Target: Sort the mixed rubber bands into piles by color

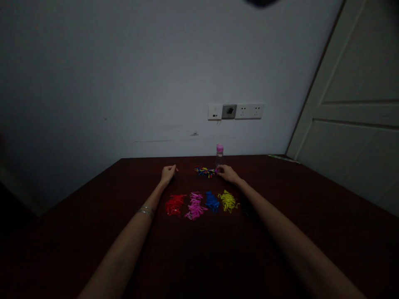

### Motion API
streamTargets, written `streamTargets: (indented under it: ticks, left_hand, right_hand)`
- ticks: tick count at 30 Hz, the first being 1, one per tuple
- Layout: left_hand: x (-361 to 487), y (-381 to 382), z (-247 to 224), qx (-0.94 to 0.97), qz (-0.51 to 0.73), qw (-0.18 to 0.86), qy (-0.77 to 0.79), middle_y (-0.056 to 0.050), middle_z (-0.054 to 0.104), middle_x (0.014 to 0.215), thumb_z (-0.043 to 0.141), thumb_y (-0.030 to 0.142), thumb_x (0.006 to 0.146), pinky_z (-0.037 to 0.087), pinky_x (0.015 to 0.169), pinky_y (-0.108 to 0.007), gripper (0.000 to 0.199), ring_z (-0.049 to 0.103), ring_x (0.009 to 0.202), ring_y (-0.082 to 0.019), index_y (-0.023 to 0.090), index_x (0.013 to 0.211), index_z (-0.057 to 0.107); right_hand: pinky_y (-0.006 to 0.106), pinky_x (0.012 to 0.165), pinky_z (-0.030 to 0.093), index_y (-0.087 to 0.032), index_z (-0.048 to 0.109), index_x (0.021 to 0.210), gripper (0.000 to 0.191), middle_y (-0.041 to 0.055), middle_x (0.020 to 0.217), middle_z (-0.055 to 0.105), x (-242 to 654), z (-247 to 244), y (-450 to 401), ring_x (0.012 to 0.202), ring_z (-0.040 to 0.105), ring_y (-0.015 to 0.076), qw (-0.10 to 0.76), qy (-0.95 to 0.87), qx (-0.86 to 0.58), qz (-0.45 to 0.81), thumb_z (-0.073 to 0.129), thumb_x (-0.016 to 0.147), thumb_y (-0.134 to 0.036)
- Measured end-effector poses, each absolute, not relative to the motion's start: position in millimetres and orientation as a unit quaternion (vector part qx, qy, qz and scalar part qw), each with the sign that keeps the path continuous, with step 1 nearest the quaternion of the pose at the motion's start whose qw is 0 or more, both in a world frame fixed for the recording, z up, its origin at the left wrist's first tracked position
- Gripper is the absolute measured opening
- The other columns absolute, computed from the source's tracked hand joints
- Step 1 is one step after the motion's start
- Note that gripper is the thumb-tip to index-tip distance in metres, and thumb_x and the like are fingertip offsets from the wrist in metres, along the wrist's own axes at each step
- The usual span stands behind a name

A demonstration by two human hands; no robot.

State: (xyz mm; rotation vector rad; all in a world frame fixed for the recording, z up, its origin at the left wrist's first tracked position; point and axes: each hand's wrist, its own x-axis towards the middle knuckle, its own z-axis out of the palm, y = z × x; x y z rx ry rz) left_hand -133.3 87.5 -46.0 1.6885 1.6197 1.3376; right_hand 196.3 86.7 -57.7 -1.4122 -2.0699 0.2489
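Fingers (pixel 220 167) of the right hand (pixel 229 173) reach the right edge of a mixed heap of small coloured strips (pixel 205 171); whether they pinch one, I cannot tell. The left hand (pixel 168 173), fingers curled together, rests on the dark red table (pixel 187 257), left of the heap. Nearer lie the red pile (pixel 175 204), pink pile (pixel 195 206), blue pile (pixel 212 201) and yellow pile (pixel 229 201), left to right. A pink-capped clear bottle (pixel 220 153) stands just behind the right hand.

We could pass over the bench (pixel 93 199) left of our left hand (pixel 168 174) or right of our right forearm (pixel 280 224). Between our hands lies the mixed-colour pile (pixel 205 171), the bottle (pixel 220 154) stands just behind our right hand (pixel 228 172), and four coloured piles (pixel 195 206) bar the strip between our forearms (pixel 132 234).
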Motion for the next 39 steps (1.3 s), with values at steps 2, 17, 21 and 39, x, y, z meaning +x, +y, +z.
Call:
streamTargets:
  ticks: [2, 17, 21, 39]
  left_hand:
    - [-133, 87, -45, 0.614, 0.481, 0.217, 0.587, 0.002, 0.043, 0.041, 0.04, 0.046, 0.073, 0.03, 0.047, -0.021, 0.042, 0.041, 0.043, -0.01, 0.013, 0.06, 0.062]
    - [-133, 88, -47, 0.615, 0.477, 0.222, 0.588, 0.002, 0.043, 0.042, 0.04, 0.045, 0.075, 0.03, 0.046, -0.02, 0.042, 0.04, 0.043, -0.009, 0.012, 0.062, 0.062]
    - [-133, 89, -48, 0.612, 0.476, 0.226, 0.589, 0.002, 0.044, 0.042, 0.04, 0.043, 0.075, 0.031, 0.046, -0.02, 0.041, 0.041, 0.043, -0.009, 0.012, 0.063, 0.063]
    - [-132, 84, -46, 0.616, 0.481, 0.251, 0.571, 0.003, 0.043, 0.042, 0.042, 0.044, 0.074, 0.029, 0.046, -0.021, 0.04, 0.039, 0.041, -0.009, 0.012, 0.061, 0.062]
  right_hand:
    - [0.026, 0.076, 0.043, -0.02, 0.064, 0.093, 0.022, 0.0056, 0.094, 0.064, 196, -58, 87, 0.086, 0.058, 0.0174, 0.304, -0.779, -0.541, 0.088, 0.059, 0.072, -0.018]
    - [0.023, 0.061, 0.043, -0.015, 0.066, 0.084, 0.021, 0.001, 0.067, 0.062, 204, -57, 81, 0.063, 0.056, 0.013, 0.39, -0.744, -0.515, 0.171, 0.06, 0.066, -0.024]
    - [0.023, 0.058, 0.042, -0.014, 0.065, 0.083, 0.027, 0.0011, 0.065, 0.061, 210, -53, 76, 0.06, 0.054, 0.0127, 0.421, -0.728, -0.498, 0.211, 0.064, 0.063, -0.033]
    - [0.026, 0.062, 0.044, -0.015, 0.063, 0.085, 0.027, 0.003, 0.071, 0.062, 141, 11, 2, 0.064, 0.055, 0.0126, 0.292, -0.775, -0.345, 0.441, 0.069, 0.062, -0.028]
